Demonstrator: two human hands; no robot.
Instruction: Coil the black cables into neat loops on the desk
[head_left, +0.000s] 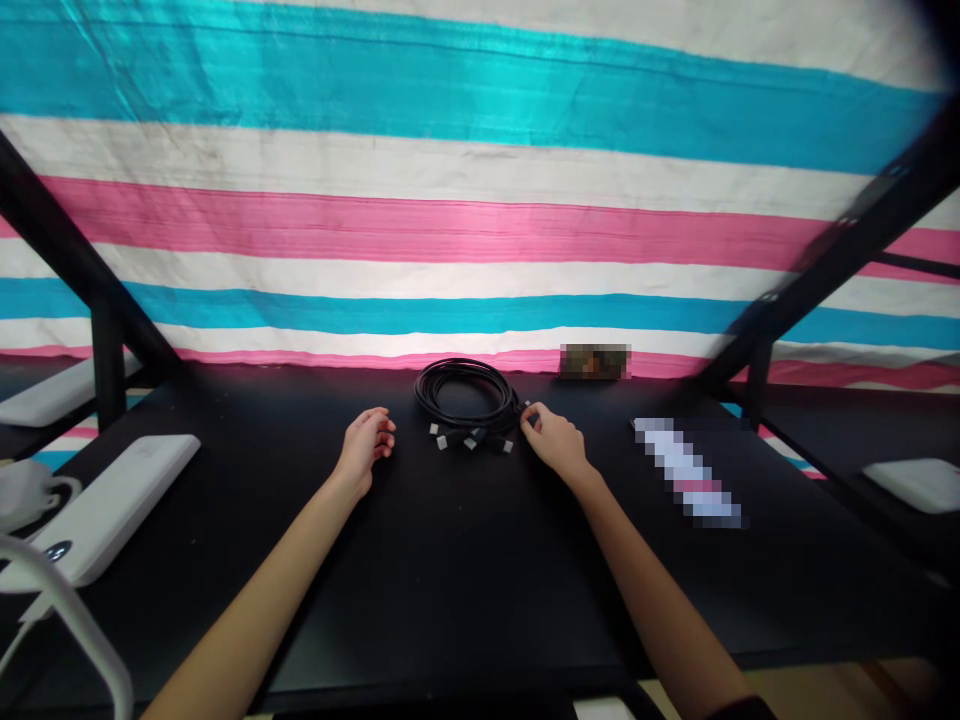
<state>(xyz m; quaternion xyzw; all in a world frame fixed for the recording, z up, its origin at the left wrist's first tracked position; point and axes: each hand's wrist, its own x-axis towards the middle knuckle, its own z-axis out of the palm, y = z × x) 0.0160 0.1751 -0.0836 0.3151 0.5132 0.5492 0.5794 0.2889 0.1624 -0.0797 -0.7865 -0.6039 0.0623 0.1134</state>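
A coil of black cable (427, 400) lies on the black table, its loops stacked in a ring. Several cable plugs with pale metal ends (472, 438) spread out along the near side of the coil. At the coil's right edge, my right hand (553, 437) pinches a cable plug (526, 406) between thumb and fingers. My left hand (366, 445) rests to the left of the coil, apart from it. Its fingers are loosely curled and slightly spread, with nothing in them.
A white power bank (127, 490) with a plugged-in white cable (79, 610) lies on the left. Blurred-out items stand at the back (595, 362) and lie on the right (686, 472). Black frame bars (840, 230) flank the table; a striped sheet (450, 230) hangs behind.
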